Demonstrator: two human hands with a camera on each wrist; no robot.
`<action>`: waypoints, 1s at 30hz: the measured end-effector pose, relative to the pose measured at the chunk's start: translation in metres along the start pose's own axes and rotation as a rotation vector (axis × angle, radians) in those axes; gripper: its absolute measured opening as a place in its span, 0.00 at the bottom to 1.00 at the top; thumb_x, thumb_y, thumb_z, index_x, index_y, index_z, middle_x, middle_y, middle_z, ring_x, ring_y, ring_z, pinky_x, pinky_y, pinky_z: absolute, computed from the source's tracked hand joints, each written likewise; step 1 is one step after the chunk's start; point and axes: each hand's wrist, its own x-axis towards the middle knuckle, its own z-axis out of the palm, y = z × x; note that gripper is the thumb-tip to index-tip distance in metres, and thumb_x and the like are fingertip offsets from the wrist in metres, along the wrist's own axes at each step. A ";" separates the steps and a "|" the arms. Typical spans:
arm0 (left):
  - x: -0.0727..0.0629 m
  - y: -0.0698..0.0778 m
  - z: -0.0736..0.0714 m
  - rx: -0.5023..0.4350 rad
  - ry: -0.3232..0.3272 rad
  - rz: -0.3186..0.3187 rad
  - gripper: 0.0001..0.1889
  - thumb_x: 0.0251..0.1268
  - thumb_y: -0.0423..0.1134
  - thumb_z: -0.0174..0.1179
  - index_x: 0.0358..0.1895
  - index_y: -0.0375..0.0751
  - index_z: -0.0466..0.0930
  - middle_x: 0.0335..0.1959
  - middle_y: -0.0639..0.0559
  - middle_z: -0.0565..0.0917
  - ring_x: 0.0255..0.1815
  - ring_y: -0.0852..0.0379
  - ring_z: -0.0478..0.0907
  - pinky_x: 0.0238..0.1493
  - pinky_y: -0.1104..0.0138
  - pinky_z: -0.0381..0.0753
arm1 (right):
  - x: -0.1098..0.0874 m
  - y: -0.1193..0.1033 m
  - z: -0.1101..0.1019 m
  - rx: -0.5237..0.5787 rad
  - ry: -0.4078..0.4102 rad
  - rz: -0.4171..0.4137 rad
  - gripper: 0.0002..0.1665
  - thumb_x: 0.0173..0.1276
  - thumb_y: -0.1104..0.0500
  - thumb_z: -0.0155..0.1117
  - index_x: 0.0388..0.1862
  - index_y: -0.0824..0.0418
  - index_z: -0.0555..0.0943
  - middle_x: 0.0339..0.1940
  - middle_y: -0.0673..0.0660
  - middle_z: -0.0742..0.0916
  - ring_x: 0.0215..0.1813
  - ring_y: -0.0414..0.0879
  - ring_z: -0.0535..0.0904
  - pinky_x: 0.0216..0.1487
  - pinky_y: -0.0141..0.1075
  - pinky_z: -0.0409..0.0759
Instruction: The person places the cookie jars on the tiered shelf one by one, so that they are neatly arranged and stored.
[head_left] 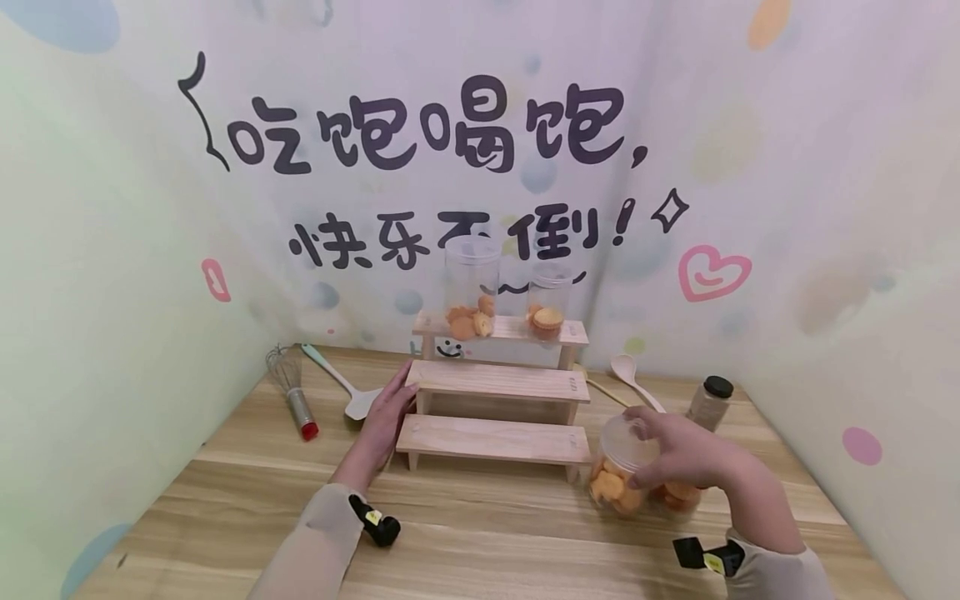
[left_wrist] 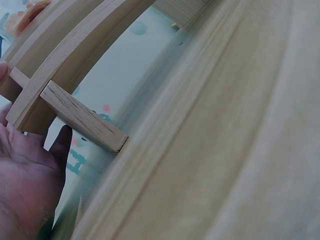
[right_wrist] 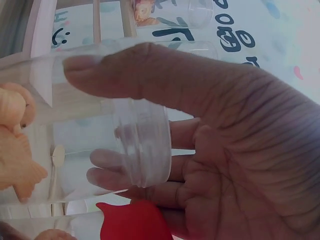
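A pale wooden three-step stand [head_left: 491,435] stands on the table. My left hand [head_left: 386,414] holds the left end of its middle shelf; in the left wrist view the hand [left_wrist: 27,175] is around the shelf end [left_wrist: 37,100]. To the right of the stand, my right hand [head_left: 678,450] grips a clear jar [head_left: 611,487] of orange biscuits near its lid. In the right wrist view the thumb lies across the jar's near side, the fingertips show through its wall, and a fish-shaped biscuit [right_wrist: 20,165] is inside. Another biscuit jar [head_left: 681,497] stands partly hidden under the right hand.
Two clear biscuit jars, a taller one [head_left: 472,287] and a shorter one [head_left: 548,304], stand on the top shelf. A whisk [head_left: 298,404] and a white spatula [head_left: 360,402] lie at left. Behind the right hand are a pale spoon [head_left: 636,382] and a black-capped jar [head_left: 710,404].
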 end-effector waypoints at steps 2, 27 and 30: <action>0.000 0.000 0.000 -0.003 0.001 0.000 0.34 0.77 0.46 0.55 0.81 0.57 0.54 0.81 0.50 0.52 0.79 0.46 0.53 0.76 0.53 0.53 | 0.000 -0.001 -0.001 -0.004 0.004 -0.006 0.55 0.46 0.48 0.84 0.70 0.63 0.68 0.58 0.66 0.83 0.55 0.55 0.78 0.46 0.44 0.76; 0.000 0.003 -0.001 0.008 0.014 0.014 0.34 0.76 0.47 0.55 0.81 0.56 0.54 0.81 0.50 0.52 0.79 0.45 0.53 0.77 0.52 0.52 | -0.014 -0.018 -0.015 -0.097 0.176 -0.115 0.54 0.50 0.42 0.82 0.71 0.62 0.70 0.55 0.60 0.86 0.47 0.46 0.84 0.47 0.46 0.79; -0.001 0.000 0.000 0.006 0.015 0.004 0.34 0.76 0.46 0.55 0.81 0.56 0.55 0.81 0.51 0.54 0.78 0.46 0.54 0.77 0.52 0.53 | -0.018 -0.022 -0.015 -0.129 0.237 -0.138 0.54 0.50 0.39 0.82 0.70 0.61 0.71 0.54 0.55 0.87 0.56 0.52 0.82 0.52 0.50 0.78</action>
